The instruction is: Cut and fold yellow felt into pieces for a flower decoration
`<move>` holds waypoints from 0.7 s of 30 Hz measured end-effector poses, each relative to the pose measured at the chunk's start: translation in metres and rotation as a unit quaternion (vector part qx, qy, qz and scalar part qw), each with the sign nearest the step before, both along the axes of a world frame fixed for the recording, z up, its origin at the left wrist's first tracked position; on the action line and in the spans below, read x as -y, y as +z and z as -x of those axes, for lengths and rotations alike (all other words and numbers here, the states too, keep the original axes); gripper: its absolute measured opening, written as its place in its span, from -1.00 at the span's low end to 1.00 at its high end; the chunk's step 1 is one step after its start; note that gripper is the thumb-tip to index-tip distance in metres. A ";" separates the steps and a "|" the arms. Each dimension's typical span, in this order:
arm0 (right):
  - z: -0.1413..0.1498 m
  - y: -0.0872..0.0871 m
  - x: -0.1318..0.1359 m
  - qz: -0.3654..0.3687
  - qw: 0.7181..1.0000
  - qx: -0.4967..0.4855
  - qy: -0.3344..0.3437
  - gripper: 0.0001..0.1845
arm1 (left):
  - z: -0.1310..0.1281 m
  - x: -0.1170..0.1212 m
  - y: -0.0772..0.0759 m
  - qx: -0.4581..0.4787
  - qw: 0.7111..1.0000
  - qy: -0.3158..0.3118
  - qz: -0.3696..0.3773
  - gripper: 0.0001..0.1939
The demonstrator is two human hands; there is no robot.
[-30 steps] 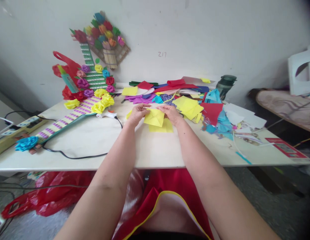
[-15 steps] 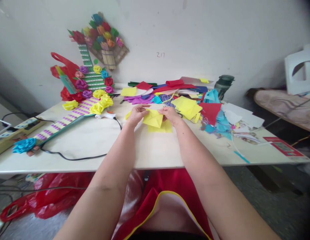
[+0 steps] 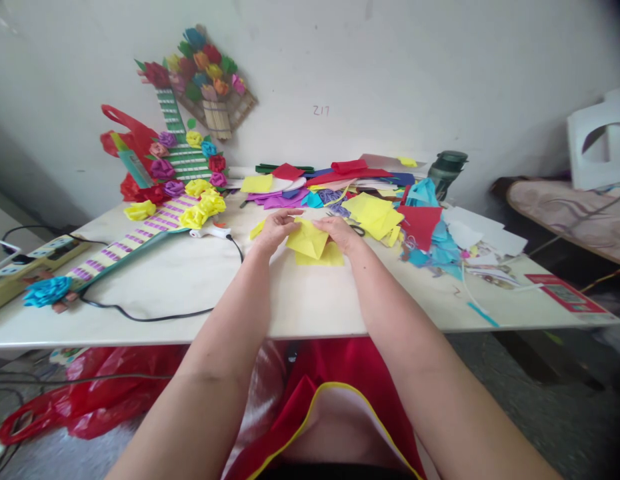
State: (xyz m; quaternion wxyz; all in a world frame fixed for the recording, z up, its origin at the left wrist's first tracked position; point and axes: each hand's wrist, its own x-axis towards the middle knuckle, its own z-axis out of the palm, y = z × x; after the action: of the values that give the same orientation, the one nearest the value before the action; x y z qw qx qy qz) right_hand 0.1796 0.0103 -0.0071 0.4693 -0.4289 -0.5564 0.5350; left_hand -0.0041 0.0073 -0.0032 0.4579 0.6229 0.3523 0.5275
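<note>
Between my hands is a creased yellow paper square [image 3: 307,240], held just above the white table [image 3: 317,307]. My left hand [image 3: 276,230] pinches its left edge, and my right hand [image 3: 339,232] grips the upper right side, with some fingertips hidden behind the paper. Under it lies another yellow sheet [image 3: 333,255], flat on the tabletop. A small yellow piece [image 3: 257,230] shows just left of my left hand. Beyond my right hand, scissors [image 3: 357,230] are partly covered, and a stack of yellow paper [image 3: 375,213] lies to their right.
A white glue gun [image 3: 210,233] with a black cord rests to the left, beside a flower-decorated guitar-shaped craft [image 3: 135,237]. Coloured paper [image 3: 290,193] lines the back. Blue scraps [image 3: 440,247] and a dark green bottle [image 3: 447,172] stand at right. A power strip [image 3: 37,267] lies far left.
The held yellow paper has tilted slightly, and my right hand has shifted a little on its edge. More of the scissors' handle shows. My left hand stays nearly in place.
</note>
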 end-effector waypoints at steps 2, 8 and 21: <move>0.002 0.001 0.002 -0.007 1.000 0.008 -0.012 -0.79 | 0.000 0.000 0.000 0.002 1.000 -0.001 0.000 -0.59; 0.006 0.004 0.005 -0.018 0.999 -0.001 -0.027 -0.84 | -0.001 -0.003 -0.003 0.024 0.999 -0.006 0.028 -0.59; 0.006 0.000 0.001 -0.094 0.993 0.053 -0.047 -0.83 | -0.003 -0.004 -0.005 0.000 0.999 0.018 0.045 -0.57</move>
State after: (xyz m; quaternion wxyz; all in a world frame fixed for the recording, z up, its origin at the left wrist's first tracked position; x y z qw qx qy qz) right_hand 0.1734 0.0095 -0.0071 0.5018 -0.4362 -0.6074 0.4348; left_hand -0.0016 0.0117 -0.0086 0.4758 0.5956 0.3866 0.5190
